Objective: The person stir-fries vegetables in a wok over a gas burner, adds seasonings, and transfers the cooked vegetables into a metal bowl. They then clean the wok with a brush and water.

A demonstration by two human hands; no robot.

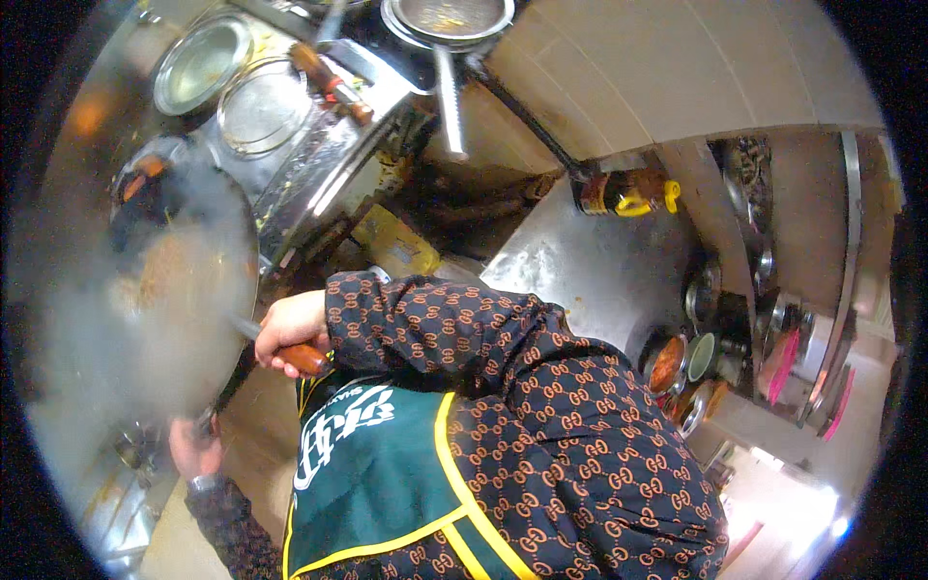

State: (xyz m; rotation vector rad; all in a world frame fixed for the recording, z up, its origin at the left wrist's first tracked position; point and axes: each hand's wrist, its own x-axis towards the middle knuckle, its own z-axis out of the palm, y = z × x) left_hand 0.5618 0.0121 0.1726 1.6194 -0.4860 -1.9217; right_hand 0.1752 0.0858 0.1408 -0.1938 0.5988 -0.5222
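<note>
My right hand (290, 330) grips the brown wooden handle (304, 357) of a metal cooking utensil, whose shaft runs left into a wok (254, 268). The utensil's head is lost in steam. Brownish food (170, 268) shows blurrily inside the wok, too hazy to name. At the lower left, my left hand (196, 446) is closed around the wok's handle (208, 423) at the near rim. Thick steam covers much of the wok and the area left of it.
A metal bowl (163, 94) and a round container (264, 109) stand beyond the wok. A long-handled strainer (449, 109) rests over a pot at the top. To the right are a yellow-capped bottle (631, 197), a steel worktop (544, 246) and a pale green bowl (701, 357).
</note>
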